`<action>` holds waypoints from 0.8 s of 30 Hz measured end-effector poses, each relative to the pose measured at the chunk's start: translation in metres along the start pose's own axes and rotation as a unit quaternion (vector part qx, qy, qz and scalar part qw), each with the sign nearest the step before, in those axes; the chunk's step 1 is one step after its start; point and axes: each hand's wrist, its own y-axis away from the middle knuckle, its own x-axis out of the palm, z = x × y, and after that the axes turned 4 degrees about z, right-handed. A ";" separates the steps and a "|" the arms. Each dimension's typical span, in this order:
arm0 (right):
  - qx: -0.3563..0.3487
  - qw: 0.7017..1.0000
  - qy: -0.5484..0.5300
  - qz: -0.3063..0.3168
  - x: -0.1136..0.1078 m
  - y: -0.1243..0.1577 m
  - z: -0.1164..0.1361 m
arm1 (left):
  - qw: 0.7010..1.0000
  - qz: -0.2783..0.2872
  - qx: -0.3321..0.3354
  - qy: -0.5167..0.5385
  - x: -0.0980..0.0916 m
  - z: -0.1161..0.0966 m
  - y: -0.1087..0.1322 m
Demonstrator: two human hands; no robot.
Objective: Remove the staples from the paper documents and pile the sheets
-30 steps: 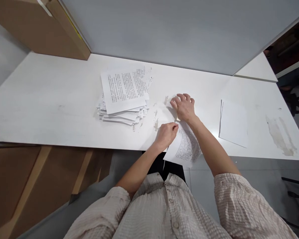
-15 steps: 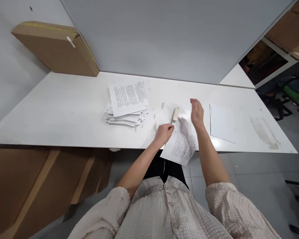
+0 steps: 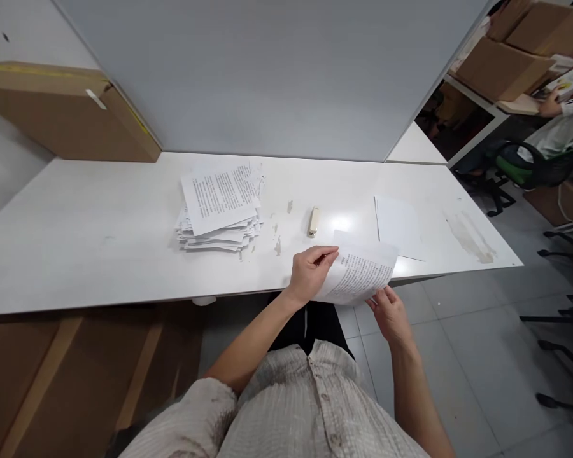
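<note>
My left hand pinches the left edge of a printed sheet of paper, held tilted over the front edge of the table. At the sheet's lower right corner, my right hand grips it between thumb and fingers. Whether it is one sheet or several, I cannot tell. A small cream stapler lies on the table just beyond my left hand, touched by neither hand. To the left rests an uneven stack of printed papers. Behind the held sheet on the right lie blank-looking white sheets.
The white table runs along a grey upright panel. A cardboard box leans at the back left. Beyond the table's right end are a chair, more boxes and another person's hand.
The printed sheet has moved away from the stapler and turned. My right hand came down from the right to its lower corner and took hold. The camera view has swung to the right.
</note>
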 end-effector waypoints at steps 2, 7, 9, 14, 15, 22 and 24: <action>-0.009 1.000 0.003 -0.016 0.003 -0.007 0.013 | 1.000 -0.011 0.024 -0.005 0.008 0.004 -0.004; -0.078 0.979 0.133 -0.133 -0.026 -0.061 0.061 | 0.992 0.002 0.097 -0.078 0.011 0.021 -0.005; -0.087 0.971 0.153 -0.164 -0.048 -0.094 0.080 | 0.986 0.016 0.108 -0.129 0.003 0.031 -0.001; -0.009 0.951 0.251 -0.181 -0.088 -0.160 0.101 | 0.967 0.017 0.096 -0.235 -0.025 0.061 0.016; 0.000 0.946 0.267 -0.184 -0.092 -0.168 0.100 | 0.965 0.016 0.091 -0.244 -0.029 0.067 0.019; 0.021 0.887 0.393 -0.243 -0.107 -0.189 0.080 | 0.957 0.015 0.102 -0.271 -0.034 0.077 0.024; 0.023 0.881 0.405 -0.241 -0.110 -0.194 0.077 | 0.956 0.015 0.105 -0.275 -0.033 0.077 0.024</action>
